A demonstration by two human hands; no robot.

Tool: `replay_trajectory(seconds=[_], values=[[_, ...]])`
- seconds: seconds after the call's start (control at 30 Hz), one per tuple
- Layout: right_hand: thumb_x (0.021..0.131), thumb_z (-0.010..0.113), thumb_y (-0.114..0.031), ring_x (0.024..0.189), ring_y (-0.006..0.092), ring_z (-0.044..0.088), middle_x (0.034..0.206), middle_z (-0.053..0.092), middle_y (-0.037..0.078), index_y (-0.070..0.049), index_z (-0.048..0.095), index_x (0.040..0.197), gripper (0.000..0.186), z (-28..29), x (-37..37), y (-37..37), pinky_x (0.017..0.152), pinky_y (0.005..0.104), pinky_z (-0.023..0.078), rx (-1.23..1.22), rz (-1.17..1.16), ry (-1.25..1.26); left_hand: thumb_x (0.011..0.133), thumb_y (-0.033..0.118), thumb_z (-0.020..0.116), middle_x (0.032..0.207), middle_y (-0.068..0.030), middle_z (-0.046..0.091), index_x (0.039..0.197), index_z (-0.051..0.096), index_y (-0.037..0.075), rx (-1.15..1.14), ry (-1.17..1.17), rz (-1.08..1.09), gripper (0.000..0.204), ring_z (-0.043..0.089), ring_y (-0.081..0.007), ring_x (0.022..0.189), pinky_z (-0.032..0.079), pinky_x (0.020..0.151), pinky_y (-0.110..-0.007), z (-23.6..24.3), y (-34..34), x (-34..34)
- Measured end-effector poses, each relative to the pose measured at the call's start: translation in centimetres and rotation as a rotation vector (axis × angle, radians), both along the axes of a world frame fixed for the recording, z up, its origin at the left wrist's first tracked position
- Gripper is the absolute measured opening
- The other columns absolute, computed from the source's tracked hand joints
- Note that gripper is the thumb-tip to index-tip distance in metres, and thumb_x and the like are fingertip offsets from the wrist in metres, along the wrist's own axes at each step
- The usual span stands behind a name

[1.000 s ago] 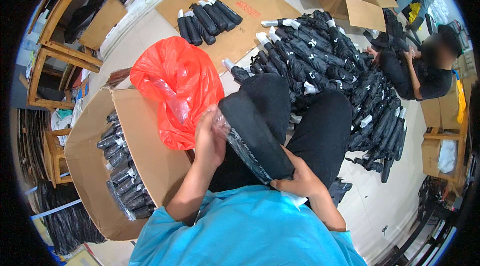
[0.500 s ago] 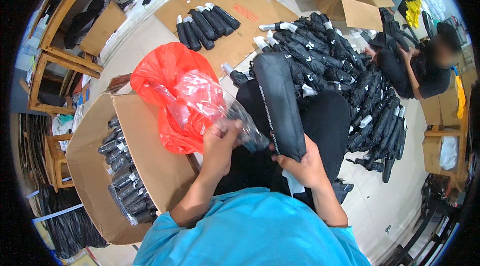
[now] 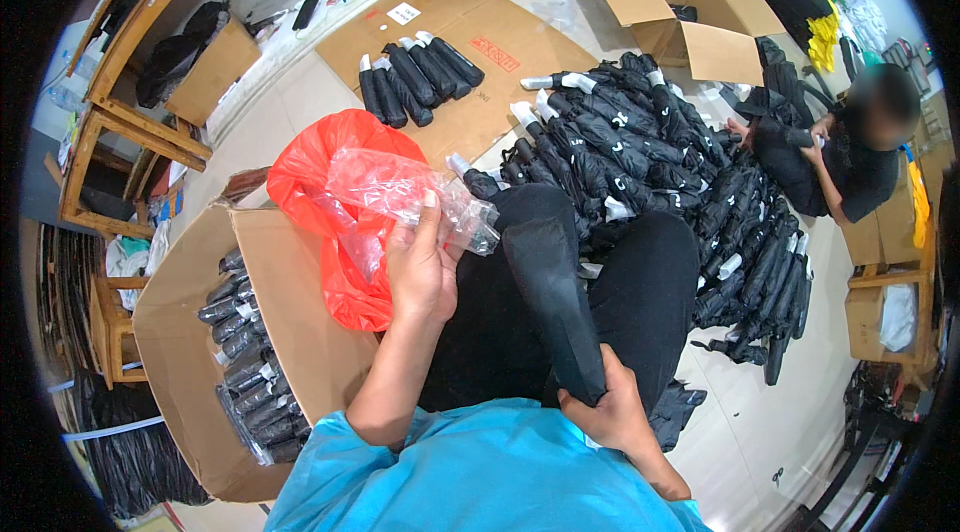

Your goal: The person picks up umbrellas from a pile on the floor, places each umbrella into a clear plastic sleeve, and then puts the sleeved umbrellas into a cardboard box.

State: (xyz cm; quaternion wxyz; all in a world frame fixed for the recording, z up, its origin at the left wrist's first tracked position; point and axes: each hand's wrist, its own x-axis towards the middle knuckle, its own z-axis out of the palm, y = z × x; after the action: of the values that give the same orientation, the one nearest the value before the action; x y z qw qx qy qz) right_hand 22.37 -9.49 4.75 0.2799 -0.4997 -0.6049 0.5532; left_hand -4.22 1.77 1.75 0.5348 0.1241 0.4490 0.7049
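Note:
My left hand (image 3: 424, 267) pinches a clear plastic sleeve (image 3: 466, 215), thumb raised, over the edge of a red plastic bag (image 3: 345, 142). Lower down and to the right, my right hand (image 3: 610, 407) is wrapped round the near end of a folded black umbrella (image 3: 545, 282) in its cover. The umbrella lies slanted above my lap, its far end pointing up and left, apart from the sleeve. Beside my left arm stands an open cardboard box (image 3: 300, 302) with several wrapped umbrellas (image 3: 250, 332) inside.
A big heap of black folded umbrellas (image 3: 640, 152) covers the floor beyond my knees. Several more umbrellas (image 3: 415, 82) lie on a flat cardboard sheet (image 3: 470, 12). Another open carton (image 3: 720, 42) stands at the back. A co-worker (image 3: 850, 152) sits at the right, holding a dark umbrella.
The umbrella in my right hand has swung down toward my lap, its printed side turned out of sight. My left hand has risen slightly, drawing the clear sleeve away from the umbrella.

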Motion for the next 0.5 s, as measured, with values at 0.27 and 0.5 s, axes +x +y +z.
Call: replay_trajectory(seconds=[0.27,0.5], values=[[0.081,0.080,-0.002,0.089,0.0291,0.074,0.097,0.072,0.021,0.003,0.056,0.122,0.048,-0.52,-0.19,0.58,0.079,0.0383,0.056,-0.004,0.040,-0.073,0.110,0.027,0.061,0.120,-0.0148,0.070,0.125,0.060,0.001,-0.019,-0.048,-0.002,0.030,0.070,-0.0279,0.115,0.060,0.101,-0.048,0.24,-0.41,0.11],[0.080,0.080,-0.002,0.089,0.0312,0.074,0.096,0.071,0.021,0.003,0.056,0.121,0.047,-0.39,-0.06,0.54,0.079,0.0395,0.056,0.029,0.028,-0.108,0.110,0.024,0.062,0.116,-0.0107,0.070,0.123,0.060,0.004,0.005,0.020,0.082,0.024,0.070,-0.0255,0.111,0.061,0.100,-0.050,-0.24,-0.54,-0.01]])
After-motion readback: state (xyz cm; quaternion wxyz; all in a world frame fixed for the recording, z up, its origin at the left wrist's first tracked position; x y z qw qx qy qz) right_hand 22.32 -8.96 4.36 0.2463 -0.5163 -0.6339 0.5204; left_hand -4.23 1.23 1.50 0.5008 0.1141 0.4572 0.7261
